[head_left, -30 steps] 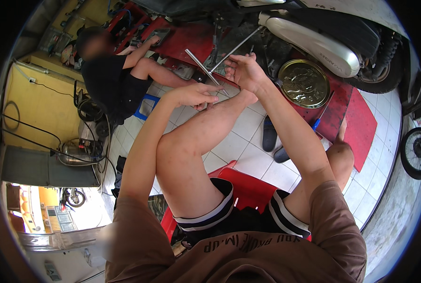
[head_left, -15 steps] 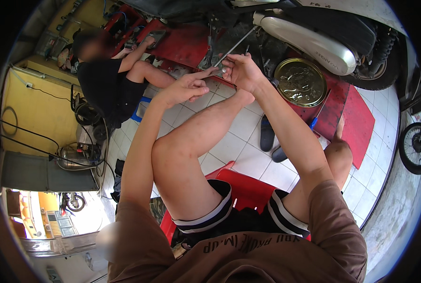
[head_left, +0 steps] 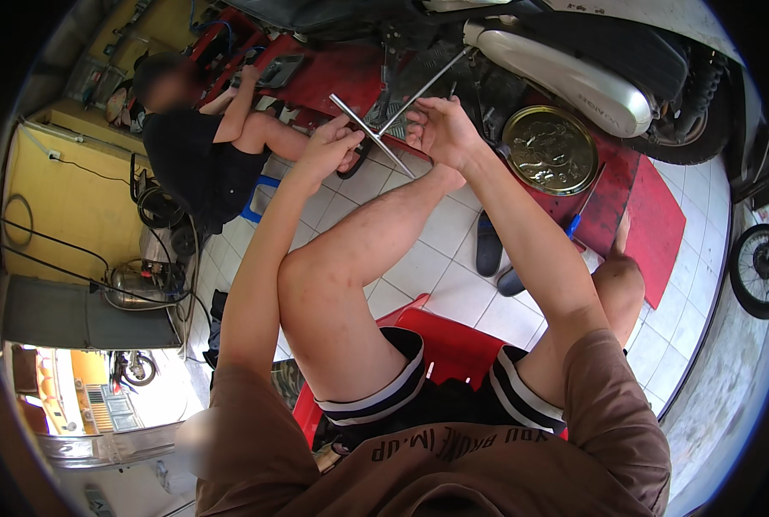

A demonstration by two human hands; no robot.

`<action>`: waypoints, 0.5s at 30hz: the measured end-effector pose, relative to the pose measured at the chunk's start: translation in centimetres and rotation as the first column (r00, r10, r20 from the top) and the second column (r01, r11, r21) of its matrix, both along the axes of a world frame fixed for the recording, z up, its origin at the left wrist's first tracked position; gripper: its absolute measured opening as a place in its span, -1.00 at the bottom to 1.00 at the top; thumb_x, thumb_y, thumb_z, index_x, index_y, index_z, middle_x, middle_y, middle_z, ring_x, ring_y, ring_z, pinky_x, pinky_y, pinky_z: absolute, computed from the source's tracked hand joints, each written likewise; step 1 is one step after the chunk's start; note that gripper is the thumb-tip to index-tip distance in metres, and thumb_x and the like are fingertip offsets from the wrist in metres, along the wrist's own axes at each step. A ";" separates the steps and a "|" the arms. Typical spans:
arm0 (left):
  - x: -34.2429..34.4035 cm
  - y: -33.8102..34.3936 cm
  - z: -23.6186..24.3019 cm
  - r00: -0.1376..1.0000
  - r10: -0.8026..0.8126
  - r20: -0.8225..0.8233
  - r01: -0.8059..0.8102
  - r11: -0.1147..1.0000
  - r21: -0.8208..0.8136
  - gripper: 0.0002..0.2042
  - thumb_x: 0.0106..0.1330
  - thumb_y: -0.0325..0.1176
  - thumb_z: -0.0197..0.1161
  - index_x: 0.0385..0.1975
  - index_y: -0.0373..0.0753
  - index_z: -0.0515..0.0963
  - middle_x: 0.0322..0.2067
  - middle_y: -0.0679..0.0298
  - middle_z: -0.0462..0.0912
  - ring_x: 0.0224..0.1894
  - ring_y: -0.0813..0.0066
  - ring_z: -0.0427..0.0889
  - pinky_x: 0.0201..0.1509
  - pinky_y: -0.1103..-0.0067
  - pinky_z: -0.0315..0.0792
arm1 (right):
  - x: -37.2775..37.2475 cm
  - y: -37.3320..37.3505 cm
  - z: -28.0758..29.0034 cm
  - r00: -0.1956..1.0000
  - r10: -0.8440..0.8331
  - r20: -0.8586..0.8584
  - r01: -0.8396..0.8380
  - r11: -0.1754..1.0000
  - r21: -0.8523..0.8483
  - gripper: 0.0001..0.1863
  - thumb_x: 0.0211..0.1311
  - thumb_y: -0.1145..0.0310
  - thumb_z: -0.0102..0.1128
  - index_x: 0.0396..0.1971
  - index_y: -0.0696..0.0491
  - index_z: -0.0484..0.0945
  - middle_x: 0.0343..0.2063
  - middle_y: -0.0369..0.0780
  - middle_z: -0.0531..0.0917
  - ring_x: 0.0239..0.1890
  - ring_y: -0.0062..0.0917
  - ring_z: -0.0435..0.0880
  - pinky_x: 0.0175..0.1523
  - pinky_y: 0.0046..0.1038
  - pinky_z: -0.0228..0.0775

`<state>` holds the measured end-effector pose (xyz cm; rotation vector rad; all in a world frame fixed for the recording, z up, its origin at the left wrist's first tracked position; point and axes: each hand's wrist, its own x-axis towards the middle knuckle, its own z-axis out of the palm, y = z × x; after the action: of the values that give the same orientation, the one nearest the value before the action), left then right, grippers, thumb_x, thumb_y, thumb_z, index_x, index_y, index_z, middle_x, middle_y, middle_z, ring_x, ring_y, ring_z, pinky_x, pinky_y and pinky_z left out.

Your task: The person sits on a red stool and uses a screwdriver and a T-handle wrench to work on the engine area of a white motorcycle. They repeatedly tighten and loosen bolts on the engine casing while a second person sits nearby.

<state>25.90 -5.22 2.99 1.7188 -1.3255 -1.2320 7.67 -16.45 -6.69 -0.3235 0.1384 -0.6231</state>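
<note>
A chrome T-handle wrench [head_left: 423,90] slants from the parked motorcycle down toward me, its crossbar lying diagonally between my hands. My left hand [head_left: 326,153] is beside the crossbar's upper half. Its fingers are curled at the bar without wrapping it. On the other side, my right hand [head_left: 446,133] has bent fingers around the wrench's shaft, just above the crossbar; the fingertips appear to touch it. The wrench's far end meets the dark underside of the motorcycle [head_left: 565,82], where the joint is too small to make out.
A round golden tray [head_left: 550,151] with liquid rests on the red platform [head_left: 604,215], near a blue-handled screwdriver [head_left: 574,226]. Black sandals [head_left: 488,246] lie on white tiles. A co-worker [head_left: 190,142] sits at the left, by a dark tray [head_left: 283,71]. Hoses hang beside a compressor [head_left: 134,284].
The crossbar has turned and now shows its full length. My left fingers, stretched out before, have curled, while my right hand stays nearly in place. The co-worker's hand has drawn back from the dark tray.
</note>
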 end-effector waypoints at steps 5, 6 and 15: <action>-1.6 -0.1 1.0 0.919 -0.386 -0.080 0.392 0.915 0.096 -0.51 0.36 -0.33 0.07 0.30 -0.05 0.21 -0.57 0.47 0.36 -0.60 0.76 0.21 -0.54 0.73 0.18 | -0.1 -0.3 -0.1 1.000 -0.001 -0.003 0.001 1.000 0.005 -0.85 0.18 0.27 0.05 -0.35 0.02 0.43 -0.55 -0.32 0.48 -0.50 -0.55 0.39 -0.32 -0.48 0.28; -1.7 -0.1 0.6 0.915 -0.400 -0.043 0.402 0.901 0.163 -0.51 0.37 -0.32 0.05 0.30 -0.07 0.19 -0.57 0.48 0.34 -0.58 0.75 0.22 -0.52 0.74 0.17 | -0.2 -0.3 -0.1 1.000 0.003 -0.006 -0.003 1.000 0.008 -0.85 0.17 0.27 0.05 -0.34 0.02 0.42 -0.55 -0.32 0.47 -0.51 -0.56 0.38 -0.32 -0.48 0.27; 0.1 0.6 -1.5 0.948 -0.134 0.288 0.048 0.957 0.285 -0.50 0.38 -0.24 0.06 0.30 -0.15 0.20 -0.56 0.46 0.33 -0.58 0.74 0.27 -0.52 0.75 0.21 | -0.4 0.3 0.8 0.999 -0.023 -0.027 0.023 1.000 0.018 -0.73 0.20 0.27 -0.02 -0.20 0.12 0.40 -0.56 -0.36 0.30 -0.49 -0.62 0.25 -0.31 -0.55 0.18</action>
<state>25.99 -4.60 1.52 2.1357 -1.4801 -1.2898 7.30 -16.14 -5.87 -0.3134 0.1737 -0.6401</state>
